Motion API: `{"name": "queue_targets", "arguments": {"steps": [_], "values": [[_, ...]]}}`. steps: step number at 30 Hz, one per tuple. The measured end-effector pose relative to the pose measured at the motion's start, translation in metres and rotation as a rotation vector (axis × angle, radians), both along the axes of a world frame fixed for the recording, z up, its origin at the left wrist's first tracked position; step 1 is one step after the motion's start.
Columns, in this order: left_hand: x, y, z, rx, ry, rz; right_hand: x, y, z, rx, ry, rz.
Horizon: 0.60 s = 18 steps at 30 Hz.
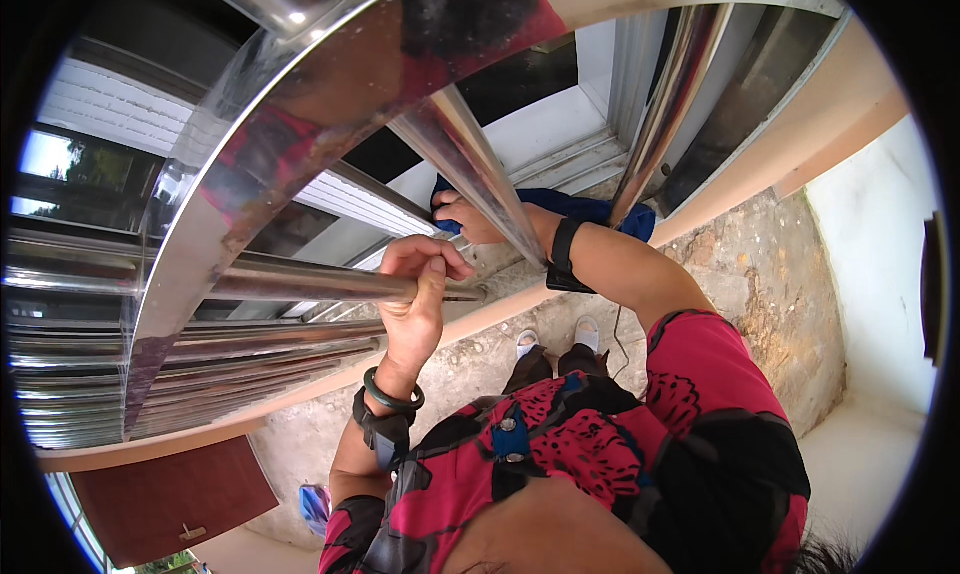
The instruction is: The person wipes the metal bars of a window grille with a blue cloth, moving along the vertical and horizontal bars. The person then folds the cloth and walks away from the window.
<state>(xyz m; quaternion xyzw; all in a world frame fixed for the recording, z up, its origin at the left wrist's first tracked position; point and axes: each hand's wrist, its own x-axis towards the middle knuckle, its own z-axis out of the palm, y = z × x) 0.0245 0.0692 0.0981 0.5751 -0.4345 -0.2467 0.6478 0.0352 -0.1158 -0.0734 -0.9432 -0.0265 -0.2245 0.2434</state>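
My left hand is wrapped around a shiny stainless steel bar of a window grille. My right hand reaches in behind another steel bar and grips a dark blue cloth by the window frame. Part of the cloth passes behind the bars, and its other end bunches up near the wall at the right. Beneath both hands runs a dirty window sill. The bar in front partly hides my right hand.
A wide flat steel crosspiece arches over the bars close to my head. White sliding window tracks lie behind the grille. Below are a stained concrete floor, a dark red door and a colourful bag. A thin cable hangs near my legs.
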Motion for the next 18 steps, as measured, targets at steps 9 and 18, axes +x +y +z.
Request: {"name": "queue_targets", "arguments": {"steps": [9, 18], "values": [[-0.001, 0.002, 0.005, 0.053, -0.028, 0.029, -0.018, -0.003, 0.045, -0.046, 0.256, -0.220], [-0.003, -0.001, 0.003, 0.050, -0.033, 0.050, -0.036, -0.012, 0.063, 0.154, 0.123, -0.147]]}}
